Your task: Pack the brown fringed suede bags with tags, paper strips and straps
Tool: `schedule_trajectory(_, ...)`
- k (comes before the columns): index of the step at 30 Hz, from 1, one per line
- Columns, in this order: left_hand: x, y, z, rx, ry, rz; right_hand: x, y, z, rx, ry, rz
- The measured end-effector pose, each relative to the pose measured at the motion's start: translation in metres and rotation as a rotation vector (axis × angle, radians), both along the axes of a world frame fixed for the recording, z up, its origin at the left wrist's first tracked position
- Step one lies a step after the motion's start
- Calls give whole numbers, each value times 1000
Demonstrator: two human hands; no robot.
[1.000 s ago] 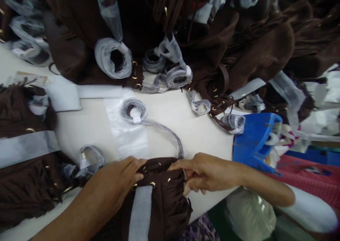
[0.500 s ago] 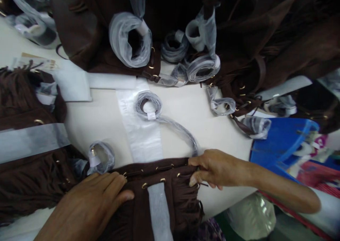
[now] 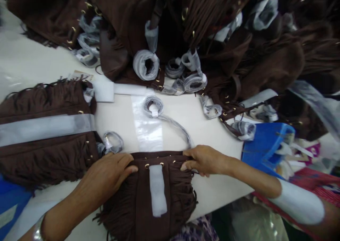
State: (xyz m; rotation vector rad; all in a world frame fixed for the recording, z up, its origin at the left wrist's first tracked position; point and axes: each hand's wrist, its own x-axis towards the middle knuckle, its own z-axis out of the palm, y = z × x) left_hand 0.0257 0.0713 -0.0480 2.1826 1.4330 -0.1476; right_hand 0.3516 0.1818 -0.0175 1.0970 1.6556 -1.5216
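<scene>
A dark brown fringed bag (image 3: 143, 198) with gold eyelets lies at the table's near edge, its opening away from me. A strip of white foam wrap (image 3: 157, 191) hangs down its front. My left hand (image 3: 106, 173) is closed on the bag's upper left corner, thumb on the front face. At the upper right corner, my right hand (image 3: 205, 160) pinches the rim between thumb and fingers. From near that corner a plastic-wrapped strap (image 3: 176, 123) runs back to a coil (image 3: 153, 107). Just beyond my left hand sits a smaller wrapped loop (image 3: 113, 141).
To the left lies another fringed bag (image 3: 47, 145) with a white wrap band across it. Brown bags (image 3: 127, 24) with wrapped straps are heaped along the back. A clear plastic sheet (image 3: 147, 127) lies mid-table. A blue bin (image 3: 265, 149) stands at the right.
The view has pulled back and shows more of the bag heap and both arms. The held bag's front is more fully visible. Both hands keep their grip on its top corners.
</scene>
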Motion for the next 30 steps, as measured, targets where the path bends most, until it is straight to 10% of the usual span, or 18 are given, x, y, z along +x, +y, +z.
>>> schedule_trajectory(8,3,-12,38,137,167,-16,8,1,5,-30,107,37)
schedule_trajectory(21,-12,-16,15,234,163,-1,-3,7,-5,305,4,226)
schedule_trajectory(30,16,-41,24,386,232,182,10,-26,8,255,136,-112)
